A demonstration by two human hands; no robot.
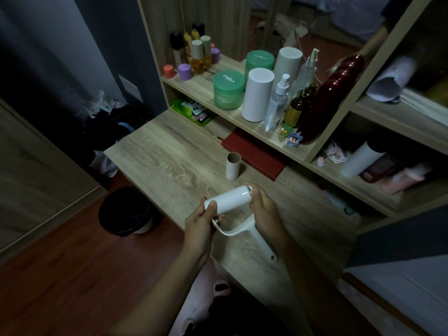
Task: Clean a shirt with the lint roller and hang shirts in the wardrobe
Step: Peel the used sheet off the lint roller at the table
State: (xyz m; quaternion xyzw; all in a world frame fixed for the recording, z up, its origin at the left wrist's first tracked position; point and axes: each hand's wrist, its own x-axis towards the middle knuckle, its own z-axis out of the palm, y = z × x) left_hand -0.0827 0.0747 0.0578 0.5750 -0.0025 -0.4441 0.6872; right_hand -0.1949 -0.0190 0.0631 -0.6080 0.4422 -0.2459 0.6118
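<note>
Fingers point(220, 217) of the left hand point(198, 226) curl under the near end of the lint roller point(230, 197), with the thumb pressed on top, so the white roll is pinched between them. The right hand point(264, 210) closes round the far end of the roll, its fingertips bunched at the grey end cap. The roller's white handle point(263, 244) runs from under the right palm back toward the person, and its thin curved arm loops across to the left hand. The roller is held in the air just above the wooden table point(169, 161), touching nothing else. Beyond it on the table a bare cardboard tube point(233, 166) stands upright, just beside a red book point(254, 154) that lies flat under the shelf point(203, 86). A dark bin point(126, 212) stands on the floor left of the table.
</note>
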